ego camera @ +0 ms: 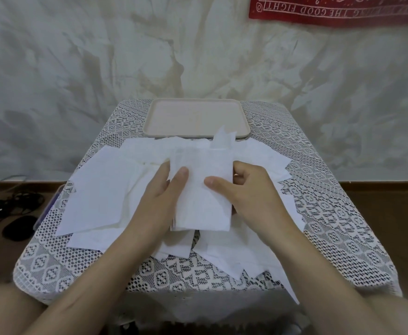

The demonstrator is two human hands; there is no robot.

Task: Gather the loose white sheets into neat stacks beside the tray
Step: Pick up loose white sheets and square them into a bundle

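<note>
Counter (343,226): covered with a lace cloth and carries everything listed below.

Loose white sheets (96,189): spread over the middle of the counter, overlapping at odd angles. They run from the left edge across to the right, and a few hang over the near edge. Most are not yet gathered.

Tray (195,117): pale, at the far end of the counter, nothing in it. The farthest sheets touch or overlap its near rim.

Bundle (203,204): a small stack of sheets held upright-ish over the pile, centre of view, between both hands.

Left grip (157,197): grasping the bundle's left edge, thumb (182,174) on the front face, fingers hidden behind.

Right grip (253,192): grasping the right edge the same way, thumb (213,183) on the front, fingers curled behind.

Stray sheet (223,139): sticks out of the bundle's top, skewed, its corner showing against the tray rim.

Judgement: the step in hand is squaring up this bundle; the task looks early.

Method notes:
- Loosen both grips slightly so the sheets can slide.
- Tap the lower edge on the counter, then a side edge.
- Push the stray sheet down flush before setting anything down.
- The sheets look thin and limp, so a hard squeeze would likely crease them.
- Set the stack on bare lace beside the tray, not on loose sheets.
</note>
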